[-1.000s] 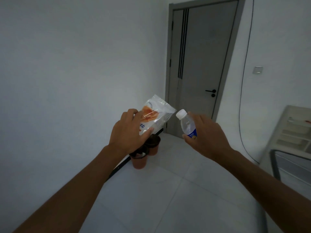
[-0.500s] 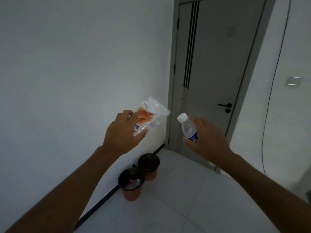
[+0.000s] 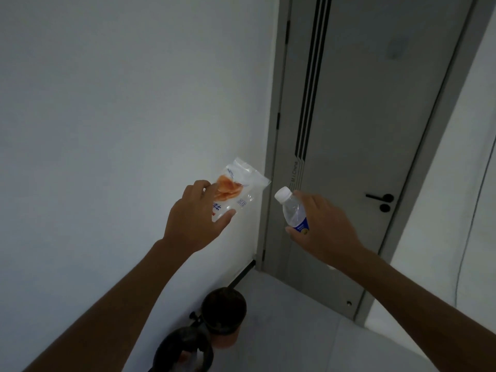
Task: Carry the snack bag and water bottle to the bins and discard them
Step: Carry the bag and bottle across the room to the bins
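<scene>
1. The left hand (image 3: 194, 221) pinches the snack bag (image 3: 236, 193) in closed fingers.
2. The right hand (image 3: 326, 229) grips the water bottle (image 3: 292, 210), both held above two bins (image 3: 224, 311) on the floor.

head-worn view, looking forward and down

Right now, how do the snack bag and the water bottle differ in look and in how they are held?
The snack bag is flat, clear film with an orange picture; the water bottle is round, with a white cap and blue label. The bag is in the left hand, pinched at its lower end; the bottle is in the right hand, wrapped round its lower body. Both are see-through and held up above the floor.
</scene>
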### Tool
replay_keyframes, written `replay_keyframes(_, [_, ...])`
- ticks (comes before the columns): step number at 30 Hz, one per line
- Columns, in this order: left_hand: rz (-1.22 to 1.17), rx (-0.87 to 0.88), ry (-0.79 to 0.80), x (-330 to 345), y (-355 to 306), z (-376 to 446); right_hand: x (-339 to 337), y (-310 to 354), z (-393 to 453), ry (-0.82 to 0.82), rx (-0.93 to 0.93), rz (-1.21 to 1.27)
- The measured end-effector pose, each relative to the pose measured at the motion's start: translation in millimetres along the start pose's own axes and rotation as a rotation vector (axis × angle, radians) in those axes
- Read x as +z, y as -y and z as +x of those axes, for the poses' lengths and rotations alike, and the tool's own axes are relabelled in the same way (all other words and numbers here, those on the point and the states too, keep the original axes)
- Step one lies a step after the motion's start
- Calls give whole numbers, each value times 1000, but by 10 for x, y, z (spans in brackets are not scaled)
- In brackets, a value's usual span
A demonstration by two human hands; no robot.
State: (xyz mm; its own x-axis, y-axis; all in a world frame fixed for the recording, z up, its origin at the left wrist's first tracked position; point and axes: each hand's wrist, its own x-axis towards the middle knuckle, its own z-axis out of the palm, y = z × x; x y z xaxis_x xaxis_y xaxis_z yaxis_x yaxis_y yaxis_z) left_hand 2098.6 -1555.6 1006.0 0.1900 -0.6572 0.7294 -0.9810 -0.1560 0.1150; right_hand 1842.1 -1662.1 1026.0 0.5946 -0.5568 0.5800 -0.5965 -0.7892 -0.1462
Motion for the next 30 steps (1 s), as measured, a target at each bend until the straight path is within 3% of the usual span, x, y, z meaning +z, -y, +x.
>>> replay_keyframes(9, [48,-35,6,893,705,1032,769,-518,1508,15,-37,39])
replay_keyframes(17, [211,-189,12,1488,1243,1553,1699,-914,2740,29,-172,190])
replay_keyframes(30, [507,-510,-13,2114,1349,2175,2814,-1476,4353,121,-494,389])
